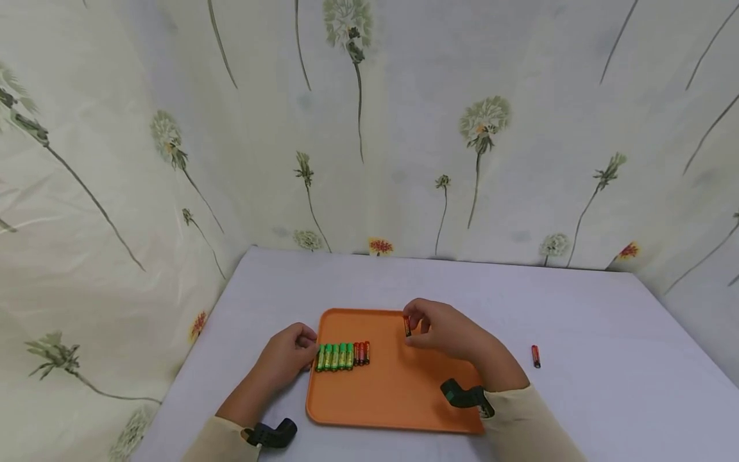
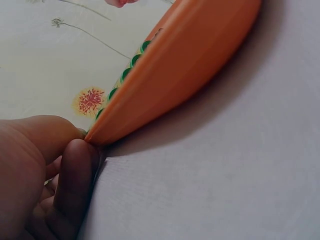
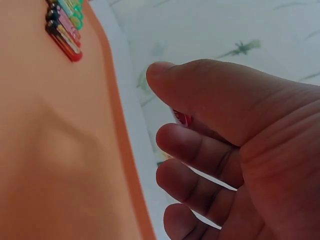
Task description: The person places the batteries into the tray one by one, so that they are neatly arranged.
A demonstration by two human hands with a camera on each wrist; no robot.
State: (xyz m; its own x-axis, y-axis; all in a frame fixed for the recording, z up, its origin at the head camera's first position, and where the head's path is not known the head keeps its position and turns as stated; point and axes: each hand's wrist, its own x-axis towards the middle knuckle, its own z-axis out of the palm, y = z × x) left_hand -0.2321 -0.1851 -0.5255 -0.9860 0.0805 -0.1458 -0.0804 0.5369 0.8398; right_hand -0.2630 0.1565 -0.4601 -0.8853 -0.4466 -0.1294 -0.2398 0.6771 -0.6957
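Over the orange tray point(image 1: 392, 398), my right hand point(image 1: 444, 328) pinches a red and black battery point(image 1: 407, 326) between thumb and fingers. In the right wrist view only a small red part of that battery point(image 3: 181, 117) shows behind the thumb. My left hand point(image 1: 287, 353) pinches the tray's left rim, thumb on top and a finger beneath, as the left wrist view shows. Beside that hand, a row of several green batteries point(image 1: 335, 357) lies on the tray. Red batteries point(image 1: 361, 353) continue the row at its right end.
Another red battery point(image 1: 535, 356) lies on the white tabletop point(image 1: 600, 359), to the right of the tray. Behind and to the left of the table hangs a pale cloth point(image 1: 404, 128) printed with dandelions. A dark camera mount point(image 1: 462, 394) is strapped to the right wrist.
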